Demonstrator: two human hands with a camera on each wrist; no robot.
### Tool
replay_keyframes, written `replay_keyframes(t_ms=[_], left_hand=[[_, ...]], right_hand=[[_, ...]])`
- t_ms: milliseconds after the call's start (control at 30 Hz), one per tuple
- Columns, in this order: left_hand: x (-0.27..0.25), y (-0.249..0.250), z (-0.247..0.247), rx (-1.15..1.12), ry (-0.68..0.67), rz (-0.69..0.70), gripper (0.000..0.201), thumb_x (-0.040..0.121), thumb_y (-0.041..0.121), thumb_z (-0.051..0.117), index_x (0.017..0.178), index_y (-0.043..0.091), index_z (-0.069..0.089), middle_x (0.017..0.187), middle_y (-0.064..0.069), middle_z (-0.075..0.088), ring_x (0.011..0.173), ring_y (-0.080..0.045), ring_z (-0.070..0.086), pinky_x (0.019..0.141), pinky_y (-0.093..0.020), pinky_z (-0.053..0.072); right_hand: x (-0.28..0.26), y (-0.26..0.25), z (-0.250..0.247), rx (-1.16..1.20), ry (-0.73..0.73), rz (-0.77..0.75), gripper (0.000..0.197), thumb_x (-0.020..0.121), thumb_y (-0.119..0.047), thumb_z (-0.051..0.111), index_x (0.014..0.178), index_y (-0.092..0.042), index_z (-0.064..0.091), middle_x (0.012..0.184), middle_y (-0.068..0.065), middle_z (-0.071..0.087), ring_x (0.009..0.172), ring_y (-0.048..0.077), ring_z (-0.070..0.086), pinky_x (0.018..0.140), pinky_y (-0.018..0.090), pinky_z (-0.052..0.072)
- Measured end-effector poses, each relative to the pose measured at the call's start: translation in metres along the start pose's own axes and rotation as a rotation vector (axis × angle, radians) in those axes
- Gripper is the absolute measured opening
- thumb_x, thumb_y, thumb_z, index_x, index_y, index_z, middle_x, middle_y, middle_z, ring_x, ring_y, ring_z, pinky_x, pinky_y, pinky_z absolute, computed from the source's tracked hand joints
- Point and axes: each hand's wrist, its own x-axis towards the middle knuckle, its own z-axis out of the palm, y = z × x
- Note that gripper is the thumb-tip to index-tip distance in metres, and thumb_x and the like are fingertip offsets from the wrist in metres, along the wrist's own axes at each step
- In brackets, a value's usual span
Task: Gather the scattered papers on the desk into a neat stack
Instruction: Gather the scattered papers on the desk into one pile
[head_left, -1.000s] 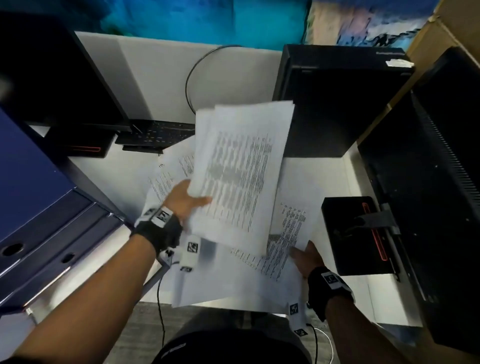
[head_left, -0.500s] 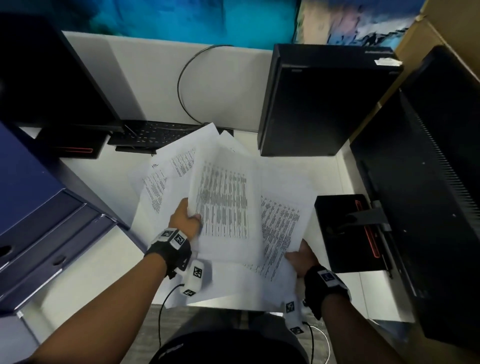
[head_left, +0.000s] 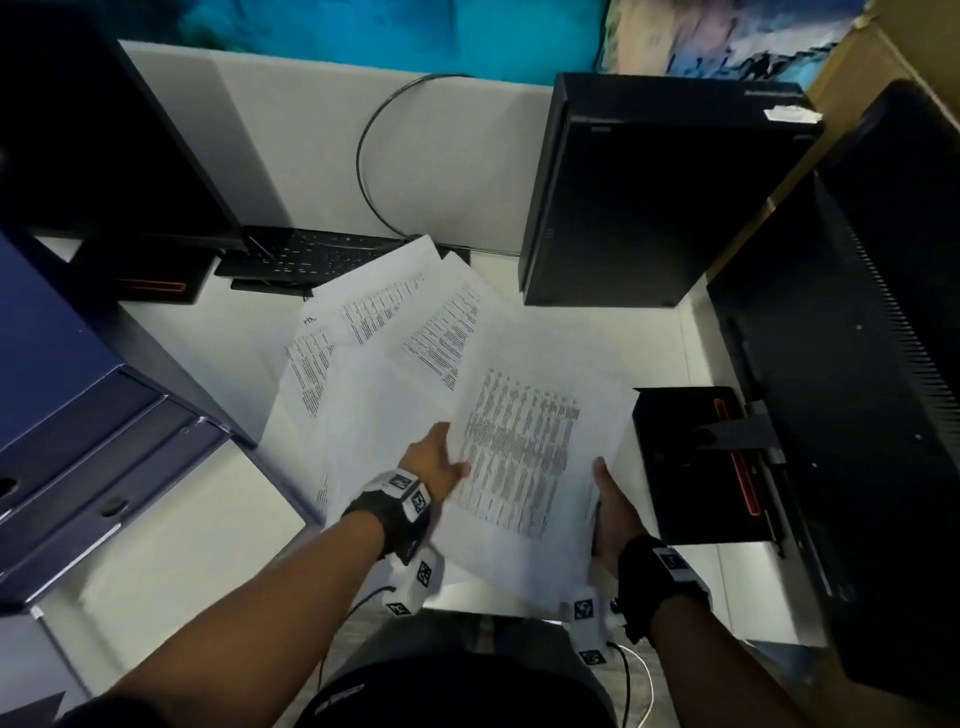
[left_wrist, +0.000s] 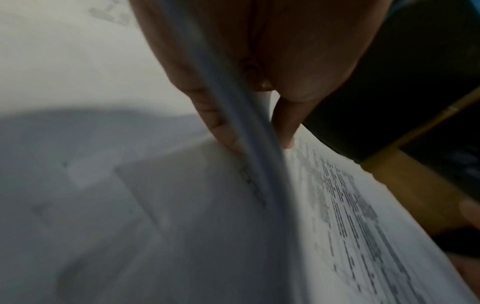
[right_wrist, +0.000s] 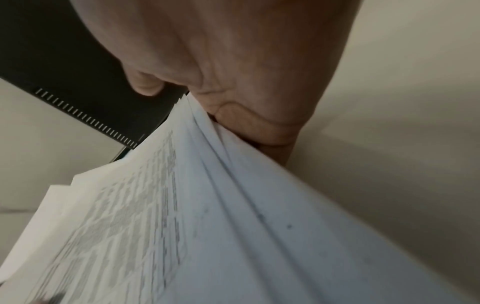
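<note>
White printed sheets lie fanned over the white desk (head_left: 208, 343); loose papers (head_left: 374, 322) stay spread toward the keyboard. A bundle of sheets (head_left: 524, 467) sits between both hands near the front edge. My left hand (head_left: 441, 462) pinches its left edge; in the left wrist view the thumb and fingers (left_wrist: 221, 123) clamp the paper edge (left_wrist: 254, 131). My right hand (head_left: 605, 493) grips the right edge; in the right wrist view its fingers (right_wrist: 254, 127) curl under several fanned sheets (right_wrist: 207, 185), thumb on top.
A black computer tower (head_left: 660, 192) stands behind the papers. A large monitor (head_left: 857, 364) and its black base (head_left: 696, 467) fill the right side. A keyboard (head_left: 322, 257) lies at the back; blue drawers (head_left: 78, 415) and another monitor (head_left: 93, 130) are on the left.
My left hand lowered the raised sheets and carried them right, onto the sheets under my right hand. Both hands now hold one bundle, and the right hand has turned to clasp its edge.
</note>
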Motion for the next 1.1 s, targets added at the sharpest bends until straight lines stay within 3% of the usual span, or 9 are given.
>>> replay_keyframes(t_ms=[133, 200, 267, 367, 433, 633, 833, 933, 1100], left_hand=[[0.004, 0.006, 0.02, 0.072, -0.032, 0.022, 0.063, 0.093, 0.044, 0.057, 0.144, 0.014, 0.035, 0.126, -0.013, 0.061, 0.11, -0.03, 0.06, 0.084, -0.029, 0.042], [0.008, 0.0, 0.011, 0.095, 0.083, 0.046, 0.051, 0.095, 0.04, 0.053, 0.136, 0.011, 0.047, 0.12, -0.013, 0.062, 0.104, -0.028, 0.059, 0.086, -0.031, 0.045], [0.016, -0.01, -0.007, 0.115, 0.277, -0.028, 0.044, 0.092, 0.032, 0.055, 0.131, 0.011, 0.052, 0.124, -0.015, 0.058, 0.111, -0.032, 0.055, 0.093, -0.038, 0.046], [0.027, -0.026, -0.041, 0.014, 0.561, -0.504, 0.041, 0.085, 0.019, 0.06, 0.125, 0.012, 0.053, 0.126, -0.016, 0.049, 0.117, -0.036, 0.047, 0.095, -0.046, 0.041], [0.032, -0.038, -0.058, -0.04, 0.559, -0.69, 0.049, 0.082, 0.02, 0.062, 0.127, 0.009, 0.047, 0.127, -0.016, 0.046, 0.119, -0.037, 0.044, 0.099, -0.048, 0.039], [0.037, -0.066, -0.074, 0.1, 0.39, -0.627, 0.051, 0.079, 0.031, 0.065, 0.122, 0.011, 0.047, 0.121, -0.016, 0.046, 0.12, -0.037, 0.044, 0.1, -0.048, 0.04], [0.039, -0.077, -0.082, -0.122, 0.357, -0.48, 0.05, 0.079, 0.023, 0.069, 0.119, 0.008, 0.042, 0.114, -0.017, 0.059, 0.102, -0.037, 0.06, 0.083, -0.04, 0.049], [0.037, -0.079, -0.086, -0.189, 0.378, -0.43, 0.048, 0.081, 0.02, 0.07, 0.12, 0.01, 0.045, 0.109, -0.016, 0.061, 0.097, -0.036, 0.061, 0.08, -0.037, 0.048], [0.036, -0.086, -0.096, -0.215, 0.516, -0.351, 0.026, 0.088, 0.019, 0.065, 0.113, 0.014, 0.057, 0.111, -0.015, 0.067, 0.102, -0.035, 0.062, 0.08, -0.029, 0.041]], right_hand=[[0.018, 0.013, -0.005, -0.313, 0.1, -0.111, 0.051, 0.066, -0.03, 0.077, 0.115, -0.023, 0.065, 0.116, 0.008, 0.072, 0.101, 0.03, 0.069, 0.096, 0.052, 0.053], [0.024, 0.017, -0.006, -0.344, 0.124, -0.137, 0.058, 0.064, -0.03, 0.077, 0.119, -0.021, 0.062, 0.115, 0.008, 0.071, 0.1, 0.03, 0.068, 0.095, 0.052, 0.054], [0.022, 0.016, -0.004, -0.366, 0.144, -0.162, 0.048, 0.075, -0.02, 0.075, 0.12, -0.015, 0.061, 0.112, 0.008, 0.071, 0.099, 0.031, 0.068, 0.095, 0.052, 0.053], [0.014, 0.01, 0.001, -0.399, 0.142, -0.184, 0.033, 0.084, -0.01, 0.071, 0.116, -0.015, 0.063, 0.11, 0.008, 0.07, 0.099, 0.03, 0.067, 0.096, 0.051, 0.053], [0.012, 0.006, 0.002, -0.407, 0.137, -0.191, 0.027, 0.086, -0.007, 0.069, 0.11, -0.019, 0.062, 0.109, 0.008, 0.07, 0.101, 0.03, 0.067, 0.097, 0.049, 0.052], [0.012, 0.003, 0.004, -0.431, 0.145, -0.198, 0.027, 0.088, -0.005, 0.068, 0.112, -0.016, 0.062, 0.107, 0.008, 0.068, 0.102, 0.029, 0.065, 0.099, 0.048, 0.051], [0.009, 0.001, 0.006, -0.46, 0.168, -0.184, 0.031, 0.087, -0.006, 0.068, 0.117, -0.014, 0.063, 0.107, 0.006, 0.069, 0.103, 0.029, 0.065, 0.099, 0.046, 0.051], [0.011, 0.003, 0.005, -0.474, 0.18, -0.17, 0.034, 0.084, -0.01, 0.07, 0.117, -0.014, 0.063, 0.112, 0.008, 0.07, 0.101, 0.03, 0.066, 0.098, 0.05, 0.052], [0.005, -0.001, 0.006, -0.499, 0.205, -0.191, 0.03, 0.087, -0.008, 0.068, 0.116, -0.011, 0.061, 0.104, 0.008, 0.066, 0.096, 0.027, 0.063, 0.089, 0.034, 0.049]])
